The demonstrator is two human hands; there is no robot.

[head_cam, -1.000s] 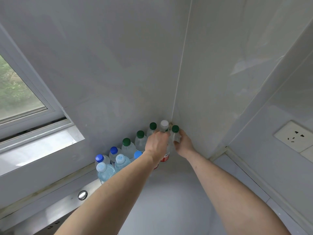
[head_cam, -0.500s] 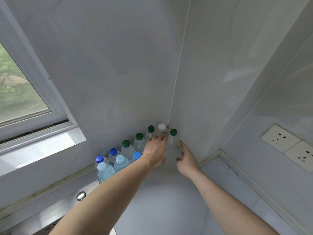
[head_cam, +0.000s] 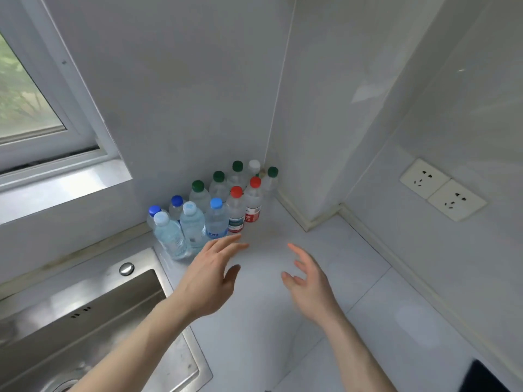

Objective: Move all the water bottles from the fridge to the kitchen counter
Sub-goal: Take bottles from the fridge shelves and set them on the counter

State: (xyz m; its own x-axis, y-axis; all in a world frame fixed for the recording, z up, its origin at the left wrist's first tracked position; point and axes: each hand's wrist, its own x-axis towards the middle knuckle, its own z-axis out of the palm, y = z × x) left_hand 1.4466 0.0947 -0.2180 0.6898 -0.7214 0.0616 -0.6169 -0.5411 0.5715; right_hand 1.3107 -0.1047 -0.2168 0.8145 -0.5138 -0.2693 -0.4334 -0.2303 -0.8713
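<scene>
Several water bottles stand packed in the back corner of the white kitchen counter (head_cam: 353, 278). Green-capped ones (head_cam: 199, 195) line the wall, a white-capped one (head_cam: 254, 166) sits deepest in the corner, two red-capped bottles (head_cam: 252, 203) stand in front, and blue-capped ones (head_cam: 192, 223) fill the left end. My left hand (head_cam: 210, 278) hovers just in front of the blue-capped bottles, fingers spread, holding nothing. My right hand (head_cam: 310, 281) floats over the counter to the right, fingers loosely spread and empty. Neither hand touches a bottle.
A steel sink (head_cam: 79, 321) with a round button lies at the left, its rim against the bottles. A window (head_cam: 25, 103) is at the upper left. Two wall sockets (head_cam: 443, 189) sit at the right. A dark object (head_cam: 486, 377) shows at the bottom right corner.
Both hands let go of the bottles in the corner and pulled back toward me. The two red-capped bottles, hidden by my left hand before, now stand in view.
</scene>
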